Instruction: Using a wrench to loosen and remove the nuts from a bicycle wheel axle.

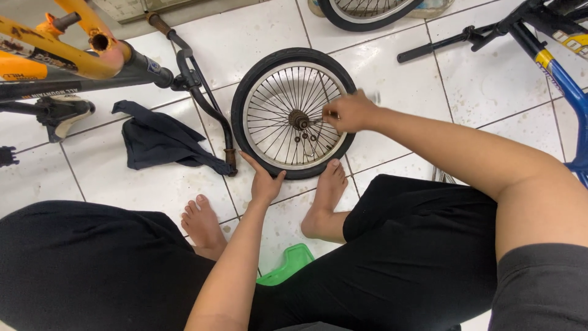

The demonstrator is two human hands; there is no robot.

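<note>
A small bicycle wheel [257, 83] with a black tyre and silver spokes lies flat on the white tiled floor in front of me. My left hand [264, 181] rests on the tyre's near edge, fingers spread against it. My right hand [349, 112] is closed over the hub axle [300, 119] at the wheel's centre, pinching something small there that I cannot make out. A few small nuts or washers [304, 139] lie among the spokes just below the hub. My bare feet sit on either side of my left arm, the right foot touching the tyre.
An orange bicycle frame with black fork and handlebar [202, 104] lies at left, next to a dark cloth [160, 141]. A blue bicycle frame [560, 76] stands at right. Another wheel [367, 12] is at top. A green plastic stool [286, 265] is under me.
</note>
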